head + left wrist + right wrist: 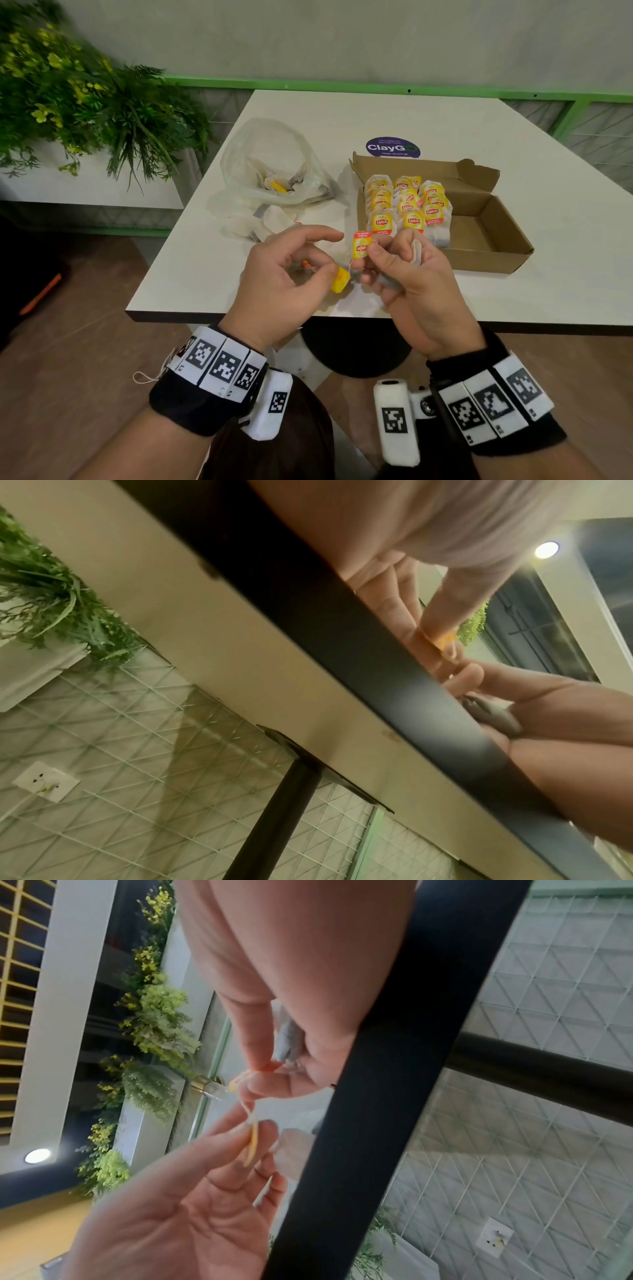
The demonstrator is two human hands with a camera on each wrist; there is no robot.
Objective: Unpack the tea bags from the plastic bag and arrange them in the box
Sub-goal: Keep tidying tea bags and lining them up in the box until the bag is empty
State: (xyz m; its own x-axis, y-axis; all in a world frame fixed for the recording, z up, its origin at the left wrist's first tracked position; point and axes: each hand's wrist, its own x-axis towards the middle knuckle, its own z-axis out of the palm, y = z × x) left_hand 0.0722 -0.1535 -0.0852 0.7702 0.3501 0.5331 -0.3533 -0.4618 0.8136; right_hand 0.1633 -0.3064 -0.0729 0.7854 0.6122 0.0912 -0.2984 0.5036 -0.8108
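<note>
1. Brown cardboard forms the box [486, 236], which lies open on the white table [445, 113], to the right of the hands
2. Tea bags with yellow and red labels are arranged in 3 rows [407, 205] in the left part of the box; the right part shows bare cardboard
3. A clear plastic bag [274, 164] is seen to the left of the box, with some tea bags inside it, and a few more tea bags [260, 224] lie on the table just in front of it
4. A yellow and red tag [361, 245] is pinched between the thumb and fingers of the right hand [411, 284], and a tea bag [416, 251] is held under the same hand's curled fingers
5. A second yellow tag [339, 284] is pinched by the left hand [284, 277]; its index finger is stretched out, the other fingers are curled
6. Both hands are held close together above the near edge of the table, almost touching; a thin white string [249, 1110] is seen between the 2 tags in the right wrist view
7. A round purple sticker [393, 148] is placed on the table behind the box, and green plants with yellow flowers [68, 102] stand at the far left
</note>
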